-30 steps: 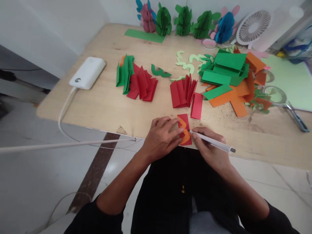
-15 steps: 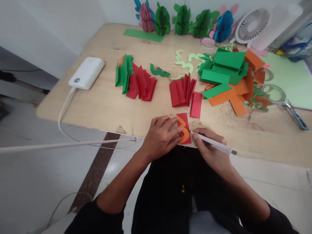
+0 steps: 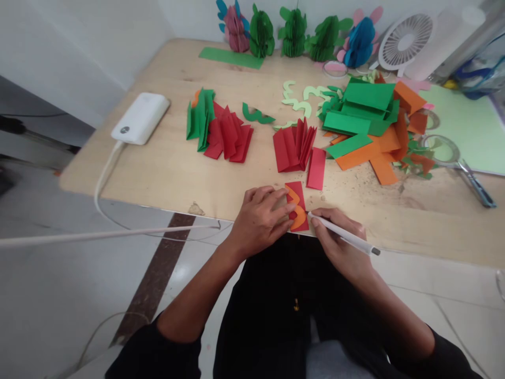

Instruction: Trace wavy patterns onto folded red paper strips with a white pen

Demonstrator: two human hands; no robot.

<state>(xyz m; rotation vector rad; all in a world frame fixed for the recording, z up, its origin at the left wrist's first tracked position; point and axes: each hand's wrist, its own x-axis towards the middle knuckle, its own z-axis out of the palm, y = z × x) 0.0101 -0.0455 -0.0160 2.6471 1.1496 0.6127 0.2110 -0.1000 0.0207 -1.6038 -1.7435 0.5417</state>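
A wavy-edged orange paper cutout [image 3: 299, 217] lies on a small red paper rectangle [image 3: 301, 196] by the table's front edge. The fingers of my left hand [image 3: 260, 218] rest spread over the left side of both pieces, hiding part of them. In my right hand [image 3: 349, 250] is a white pen [image 3: 344, 232], its tip at the right-hand edge of the orange cutout. Just behind the pieces lies another red paper strip [image 3: 316, 168], beside a folded red paper stack [image 3: 294, 147].
Farther left are folded red papers [image 3: 229, 136], green papers [image 3: 201, 121] and a white power bank [image 3: 141, 118] with its cable. Green papers [image 3: 369, 100] and orange strips pile at right, near scissors [image 3: 475, 181]. Paper figures [image 3: 292, 32] and a fan [image 3: 408, 42] line the back.
Hardly anything differs. The pen tip stays at the cutout's edge with a very slight shift, and my left hand remains in place on the paper.
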